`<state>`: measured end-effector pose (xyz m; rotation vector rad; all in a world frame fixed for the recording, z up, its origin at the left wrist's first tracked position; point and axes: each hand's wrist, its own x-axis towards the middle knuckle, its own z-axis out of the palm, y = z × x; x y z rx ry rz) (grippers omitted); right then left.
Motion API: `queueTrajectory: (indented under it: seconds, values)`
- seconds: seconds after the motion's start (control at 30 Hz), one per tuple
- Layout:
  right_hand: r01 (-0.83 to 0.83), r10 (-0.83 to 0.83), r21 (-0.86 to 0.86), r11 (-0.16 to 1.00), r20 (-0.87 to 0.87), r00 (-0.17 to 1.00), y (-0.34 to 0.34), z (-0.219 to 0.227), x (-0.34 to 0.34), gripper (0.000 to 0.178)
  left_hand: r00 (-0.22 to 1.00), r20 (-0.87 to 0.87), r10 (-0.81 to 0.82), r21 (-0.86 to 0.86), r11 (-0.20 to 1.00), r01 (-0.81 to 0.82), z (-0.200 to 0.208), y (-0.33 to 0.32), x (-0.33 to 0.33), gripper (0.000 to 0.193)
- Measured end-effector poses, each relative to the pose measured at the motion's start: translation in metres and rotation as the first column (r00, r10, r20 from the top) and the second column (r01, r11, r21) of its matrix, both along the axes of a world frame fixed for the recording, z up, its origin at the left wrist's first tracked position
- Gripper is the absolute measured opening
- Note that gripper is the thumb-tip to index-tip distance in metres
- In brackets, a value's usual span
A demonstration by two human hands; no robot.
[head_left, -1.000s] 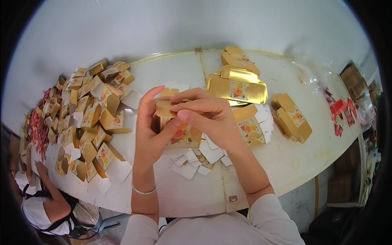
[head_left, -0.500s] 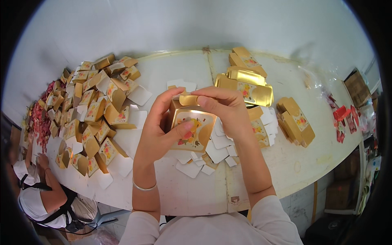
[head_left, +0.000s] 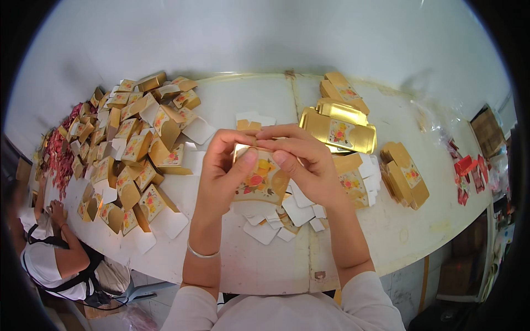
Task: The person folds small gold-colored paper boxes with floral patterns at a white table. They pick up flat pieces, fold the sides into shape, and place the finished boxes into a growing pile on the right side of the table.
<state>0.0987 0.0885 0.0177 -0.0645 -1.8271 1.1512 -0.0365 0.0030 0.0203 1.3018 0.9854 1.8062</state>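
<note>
A gold cardboard box (head_left: 259, 185) with a printed flower pattern is held up between my two hands over the middle of the table. My left hand (head_left: 221, 171) grips its left side, the thumb lying on the printed face. From the right, my right hand (head_left: 309, 160) closes on the top edge, its thumb near the upper right corner and its fingers meeting the left ones behind the top. The upper flap is hidden by my fingers. Beneath the box lie white-backed flat cartons (head_left: 298, 207), partly covered by my hands.
A large heap of opened gold boxes (head_left: 132, 146) fills the left, beside red packets (head_left: 58, 160). Stacks of flattened gold cartons (head_left: 406, 174) and shiny gold ones (head_left: 342, 124) lie right. Red pieces (head_left: 466, 165) sit far right. Another person (head_left: 55, 248) works at lower left.
The gold flap that stood up at the box's top has gone down under my fingers. My right hand has come lower and closer to the left. The view has shifted slightly.
</note>
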Motion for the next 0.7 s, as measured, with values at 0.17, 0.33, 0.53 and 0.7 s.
queueTrajectory:
  seconds: [0.17,0.33,0.53,0.7]
  values:
    - [-0.01,0.021,-0.197,0.98,0.056,0.998,0.006,0.0,0.007,0.016,0.992,-0.048,-0.117,-0.104,0.988,0.111,-0.008,-0.001,0.009,0.015]
    - [0.397,-0.397,-0.162,0.904,0.029,0.917,0.014,0.018,0.029,0.016,0.341,-0.815,-0.468,-0.465,0.88,0.096,-0.002,-0.029,-0.015,0.02]
    - [0.429,-0.441,-0.15,0.891,-0.06,0.895,0.015,0.025,0.044,0.022,-0.654,-0.637,0.407,0.713,-0.011,-0.701,0.039,-0.026,-0.193,0.054]
    - [0.389,-0.394,-0.087,0.917,-0.053,0.917,0.01,0.022,0.033,0.012,0.254,-0.956,0.149,-0.109,0.622,-0.775,-0.013,0.038,-0.1,0.074]
